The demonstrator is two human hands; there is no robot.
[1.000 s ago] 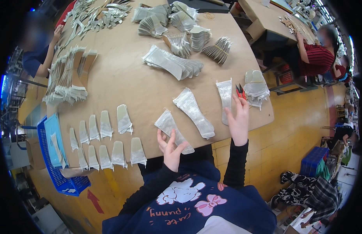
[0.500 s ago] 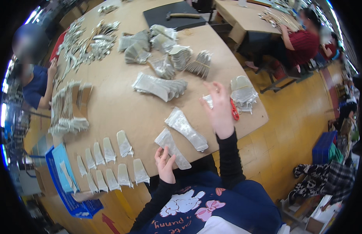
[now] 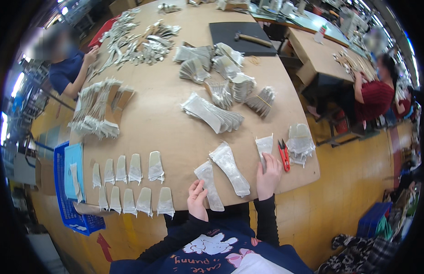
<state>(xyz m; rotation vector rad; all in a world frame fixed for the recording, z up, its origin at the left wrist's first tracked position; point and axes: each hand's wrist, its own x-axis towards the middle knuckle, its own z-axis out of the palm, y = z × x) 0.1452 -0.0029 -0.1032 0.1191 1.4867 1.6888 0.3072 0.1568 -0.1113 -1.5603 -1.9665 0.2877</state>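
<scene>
My left hand rests at the near table edge, fingers loosely bent and apart from the thumb, touching the side of a narrow silvery-grey cut piece. A wider silvery piece, waisted in the middle, lies just right of it. Farther right, my right hand lies with its fingers over the lower part of a small silvery piece. The fingers hide that lower part. Red-handled thread snips lie beside this hand, and a stack of pale grey pieces sits beyond them.
Two rows of small tapered pieces lie at left. A fanned stack and several bundles stand ahead. A hammer rests on a black board. A blue basket stands at the left corner. Co-workers sit on both sides.
My right hand has drawn back toward me and now lies on the small piece. My left fingers have bent slightly at the narrow piece's edge. The view has shifted.
</scene>
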